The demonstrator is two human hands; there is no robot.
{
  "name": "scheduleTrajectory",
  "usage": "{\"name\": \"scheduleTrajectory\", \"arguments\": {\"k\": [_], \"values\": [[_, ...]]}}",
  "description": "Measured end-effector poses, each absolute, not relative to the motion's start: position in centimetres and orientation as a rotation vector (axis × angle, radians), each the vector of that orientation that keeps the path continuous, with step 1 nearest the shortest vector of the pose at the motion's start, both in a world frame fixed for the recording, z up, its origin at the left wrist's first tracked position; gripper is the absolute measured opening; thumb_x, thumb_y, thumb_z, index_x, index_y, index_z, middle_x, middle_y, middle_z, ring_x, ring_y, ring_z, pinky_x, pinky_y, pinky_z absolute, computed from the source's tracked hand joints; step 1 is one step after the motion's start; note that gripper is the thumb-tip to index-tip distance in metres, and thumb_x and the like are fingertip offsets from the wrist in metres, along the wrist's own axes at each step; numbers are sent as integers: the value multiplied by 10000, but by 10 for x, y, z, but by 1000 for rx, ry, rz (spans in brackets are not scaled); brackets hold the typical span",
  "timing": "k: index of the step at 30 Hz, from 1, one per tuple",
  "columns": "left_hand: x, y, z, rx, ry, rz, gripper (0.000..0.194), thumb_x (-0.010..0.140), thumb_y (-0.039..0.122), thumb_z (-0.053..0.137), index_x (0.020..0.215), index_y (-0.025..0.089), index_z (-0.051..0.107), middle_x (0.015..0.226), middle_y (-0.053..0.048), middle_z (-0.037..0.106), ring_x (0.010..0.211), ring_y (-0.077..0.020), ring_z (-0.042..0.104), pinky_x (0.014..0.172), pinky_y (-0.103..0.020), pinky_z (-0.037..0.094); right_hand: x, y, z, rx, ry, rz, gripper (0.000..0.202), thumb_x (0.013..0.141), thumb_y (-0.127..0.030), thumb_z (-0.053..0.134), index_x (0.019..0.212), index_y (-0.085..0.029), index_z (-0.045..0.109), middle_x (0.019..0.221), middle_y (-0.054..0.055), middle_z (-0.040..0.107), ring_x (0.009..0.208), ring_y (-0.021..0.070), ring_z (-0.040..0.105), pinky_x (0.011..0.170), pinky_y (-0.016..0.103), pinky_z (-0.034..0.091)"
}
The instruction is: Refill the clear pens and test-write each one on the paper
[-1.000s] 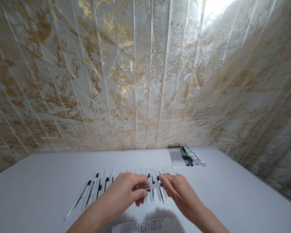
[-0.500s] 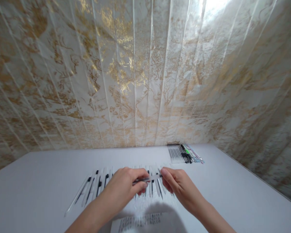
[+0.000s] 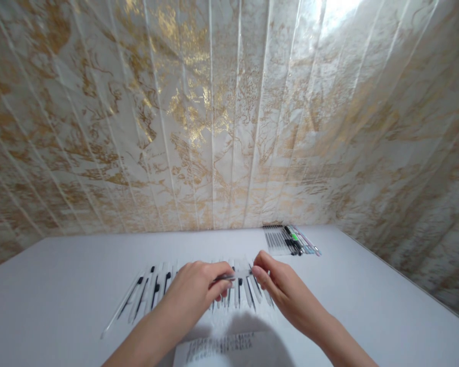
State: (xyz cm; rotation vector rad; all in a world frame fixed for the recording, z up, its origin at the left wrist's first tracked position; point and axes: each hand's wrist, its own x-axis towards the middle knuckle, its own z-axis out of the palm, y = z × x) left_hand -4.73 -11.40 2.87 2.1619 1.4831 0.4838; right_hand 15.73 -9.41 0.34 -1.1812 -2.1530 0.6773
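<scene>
Pen [image 3: 225, 278] pinched in the left hand [image 3: 203, 281], near centre, above a row of pens [image 3: 156, 291]. The right hand [image 3: 279, 280], fingertips close together, is just right; whether it grips anything, I cannot tell. A light, level pinch seems wisest.

Not classifiable with certainty; most consistent with a desk corner in a home. Indicated by a white tabletop [image 3: 53, 285] set against glossy, creased sheeting [image 3: 229, 153] with gold scenic patterning, decorative rather than industrial. Also indicated by a sheet of paper [image 3: 214, 349] bearing writing, pens [image 3: 292, 242] grouped at the rear, and pen parts [image 3: 156, 290] laid in a row.
</scene>
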Motion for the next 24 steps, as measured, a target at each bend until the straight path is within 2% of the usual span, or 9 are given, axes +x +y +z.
{"name": "scheduleTrajectory", "arguments": {"k": [4,9,14,18,20,24], "values": [[-47,-113,27,2180,1483,482,163,860,283,510,835,258,670,653,47,678,632,-132,609,628,-206,352,156,-93,2,-1250,-2142,710,424,984,-471,236,647,-239,345,541,-49,422,515,149,444,554,250,313],[-47,-113,24,2182,1477,503,167,866,301,509,831,261,667,654,51,680,634,-133,610,629,-206,358,155,-93,2,-1170,-2132,682,319,982,-449,299,761,-238,393,663,-32,499,611,155,488,591,243,337],[-45,-112,24,2185,1487,502,156,862,290,519,840,265,671,674,44,695,649,-140,621,638,-209,368,156,-93,0,-1237,-2109,751,446,990,-469,239,632,-234,363,528,-46,447,505,141,462,556,246,332],[-44,-113,26,2160,1490,502,158,866,298,521,846,261,673,659,43,691,644,-143,625,640,-212,374,156,-95,3,-1158,-2101,682,336,978,-450,309,740,-235,409,647,-28,517,595,150,493,579,239,349],[-44,-114,25,2170,1481,502,163,871,299,515,860,268,675,678,42,702,660,-146,634,649,-213,378,155,-95,2,-1170,-2104,651,325,976,-436,312,725,-241,380,623,-37,487,572,149,472,559,236,335],[-45,-115,22,2204,1495,506,169,879,303,513,898,280,680,712,38,715,676,-150,644,652,-215,384,154,-93,-2,-1243,-2065,731,425,978,-470,274,626,-241,344,503,-59,409,469,134,431,523,241,312]]}}
